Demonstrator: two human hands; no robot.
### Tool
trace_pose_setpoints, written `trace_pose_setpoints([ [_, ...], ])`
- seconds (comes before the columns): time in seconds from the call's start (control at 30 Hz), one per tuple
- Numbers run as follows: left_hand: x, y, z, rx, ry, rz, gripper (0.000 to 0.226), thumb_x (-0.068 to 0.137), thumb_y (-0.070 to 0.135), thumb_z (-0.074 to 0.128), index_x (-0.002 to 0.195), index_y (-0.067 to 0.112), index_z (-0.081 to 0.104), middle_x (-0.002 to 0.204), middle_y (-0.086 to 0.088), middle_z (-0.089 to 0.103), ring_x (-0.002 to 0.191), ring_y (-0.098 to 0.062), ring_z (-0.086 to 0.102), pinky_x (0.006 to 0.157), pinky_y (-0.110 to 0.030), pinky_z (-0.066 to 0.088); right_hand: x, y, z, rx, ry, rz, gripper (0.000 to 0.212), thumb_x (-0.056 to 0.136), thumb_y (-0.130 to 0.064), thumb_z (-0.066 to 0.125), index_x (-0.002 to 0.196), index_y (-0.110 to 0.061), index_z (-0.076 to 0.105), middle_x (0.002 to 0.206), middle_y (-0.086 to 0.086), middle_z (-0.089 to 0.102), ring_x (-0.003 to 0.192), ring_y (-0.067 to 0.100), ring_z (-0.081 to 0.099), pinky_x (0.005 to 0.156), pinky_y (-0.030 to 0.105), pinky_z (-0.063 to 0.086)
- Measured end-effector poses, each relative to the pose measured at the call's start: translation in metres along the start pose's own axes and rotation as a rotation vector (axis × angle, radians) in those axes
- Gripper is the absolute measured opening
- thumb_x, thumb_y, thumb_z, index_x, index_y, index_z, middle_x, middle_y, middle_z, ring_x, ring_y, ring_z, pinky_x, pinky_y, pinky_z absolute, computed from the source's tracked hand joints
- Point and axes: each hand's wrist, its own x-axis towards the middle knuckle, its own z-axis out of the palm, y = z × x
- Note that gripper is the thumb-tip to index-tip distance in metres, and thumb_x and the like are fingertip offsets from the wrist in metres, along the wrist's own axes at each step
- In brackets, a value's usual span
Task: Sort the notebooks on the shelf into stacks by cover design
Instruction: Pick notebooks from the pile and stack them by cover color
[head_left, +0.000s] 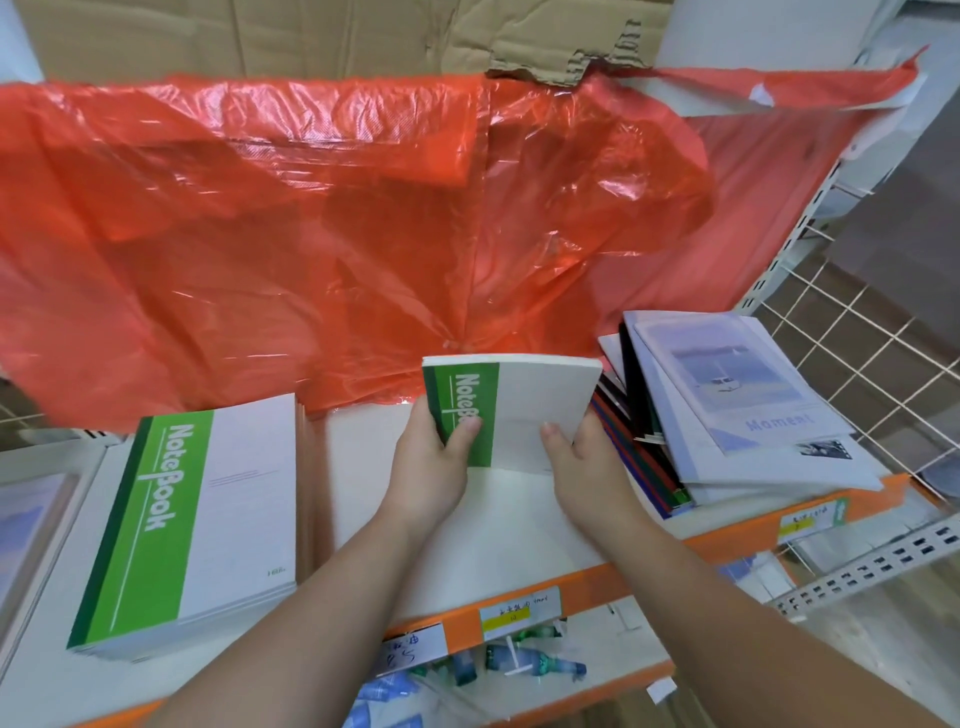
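A bundle of green-and-white "NoteBook" notebooks (530, 400) stands upright on its lower edge in the middle of the white shelf (519, 535). My left hand (434, 462) grips its left edge over the green band, and my right hand (582, 457) grips its right edge. To the left lies a flat stack of the same green-and-white notebooks (208, 519). On the right sits an untidy pile topped by a pale blue "Moment" notebook (743, 389), with dark-edged notebooks (639, 447) leaning beside it.
A crumpled red plastic sheet (337, 234) covers the back of the shelf, with torn cardboard (363, 36) above. The orange front rail (597, 582) carries price labels. A white wire grid (852, 353) closes the right end. A blue-cover notebook (26, 525) shows at far left.
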Motion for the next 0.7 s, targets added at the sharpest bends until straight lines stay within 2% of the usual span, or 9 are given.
trace_pose_setpoints([
  [0.1, 0.002, 0.001, 0.000, 0.013, -0.008, 0.015, 0.024, 0.096, 0.017, 0.059, 0.118, 0.026, 0.055, 0.114, 0.010, 0.068, 0.107, -0.010, 0.063, 0.094, -0.033, 0.049, 0.002, -0.005, -0.004, 0.003, 0.011, 0.007, 0.022, 0.101, -0.021, 0.047, 0.122, -0.029, 0.046, 0.110, -0.021, 0.058, 0.103, -0.011, 0.052, 0.072, -0.002, 0.039],
  [0.23, -0.001, -0.006, 0.001, 0.086, -0.051, -0.022, 0.029, 0.098, 0.016, 0.056, 0.126, 0.022, 0.054, 0.119, 0.011, 0.066, 0.111, -0.010, 0.061, 0.091, -0.027, 0.045, -0.002, 0.005, -0.004, -0.032, -0.047, 0.079, 0.019, 0.102, -0.024, 0.045, 0.119, -0.032, 0.044, 0.107, -0.024, 0.055, 0.100, -0.010, 0.051, 0.069, 0.004, 0.038],
  [0.37, 0.001, -0.010, 0.001, 0.119, -0.067, -0.037, 0.032, 0.100, 0.015, 0.054, 0.131, 0.021, 0.052, 0.123, 0.010, 0.064, 0.113, -0.012, 0.060, 0.093, -0.028, 0.045, -0.002, 0.011, -0.001, -0.066, -0.048, 0.113, 0.018, 0.103, -0.022, 0.043, 0.117, -0.034, 0.042, 0.104, -0.027, 0.053, 0.093, -0.011, 0.049, 0.067, 0.006, 0.036],
  [0.47, 0.001, -0.007, 0.001, 0.137, -0.065, -0.042, 0.030, 0.100, 0.014, 0.053, 0.129, 0.020, 0.053, 0.120, 0.010, 0.064, 0.111, -0.012, 0.060, 0.088, -0.024, 0.043, 0.001, 0.009, -0.001, -0.092, -0.039, 0.112, 0.022, 0.103, -0.021, 0.043, 0.124, -0.027, 0.046, 0.113, -0.016, 0.057, 0.098, -0.001, 0.052, 0.070, 0.008, 0.037],
  [0.6, 0.003, 0.006, -0.003, 0.249, -0.051, 0.026, 0.024, 0.098, 0.017, 0.056, 0.122, 0.020, 0.056, 0.114, 0.007, 0.066, 0.105, -0.017, 0.061, 0.087, -0.031, 0.047, 0.000, -0.004, -0.006, -0.123, -0.004, 0.041, 0.026, 0.102, -0.019, 0.045, 0.128, -0.020, 0.048, 0.113, -0.011, 0.056, 0.103, 0.004, 0.051, 0.081, 0.019, 0.037],
  [0.7, 0.000, 0.024, -0.017, 0.297, -0.014, 0.086, 0.019, 0.098, 0.021, 0.057, 0.116, 0.018, 0.057, 0.110, 0.006, 0.067, 0.102, -0.018, 0.062, 0.086, -0.035, 0.049, -0.001, -0.021, -0.007, -0.101, -0.001, -0.048, 0.020, 0.101, -0.014, 0.046, 0.118, -0.024, 0.049, 0.107, -0.013, 0.057, 0.101, 0.003, 0.052, 0.075, 0.008, 0.038],
])
